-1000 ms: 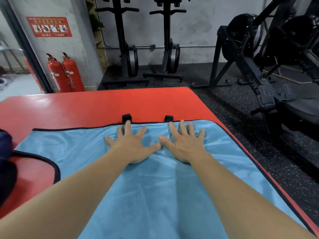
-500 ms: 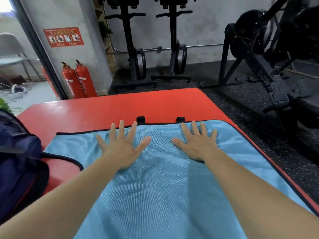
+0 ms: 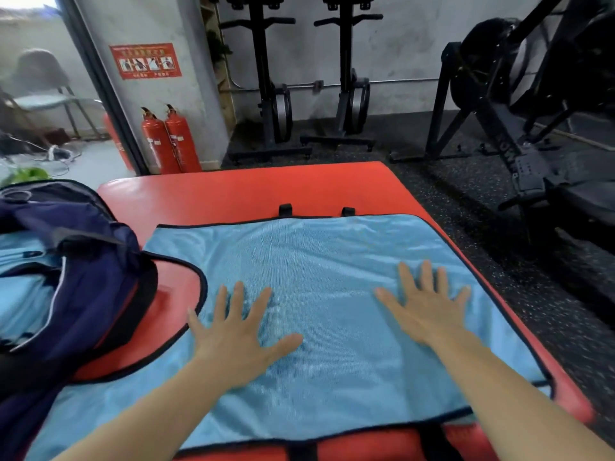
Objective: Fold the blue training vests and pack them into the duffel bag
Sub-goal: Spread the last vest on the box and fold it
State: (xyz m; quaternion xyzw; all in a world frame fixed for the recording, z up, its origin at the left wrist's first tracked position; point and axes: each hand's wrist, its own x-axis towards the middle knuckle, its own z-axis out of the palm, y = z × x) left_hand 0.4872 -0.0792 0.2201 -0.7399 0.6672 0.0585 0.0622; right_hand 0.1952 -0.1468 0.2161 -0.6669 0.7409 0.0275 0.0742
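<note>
Left grip (image 3: 239,341) and right grip (image 3: 429,314) are both lying open, fingers spread, pressing flat and holding nothing. Leftmost, the duffel bag (image 3: 83,277) is gaping on the red bench (image 3: 249,191), with blue fabric showing inside. Just beside it, the blue vest (image 3: 316,254) is lying spread under both palms, so the left grip is sitting nearer the bag for packing.
</note>
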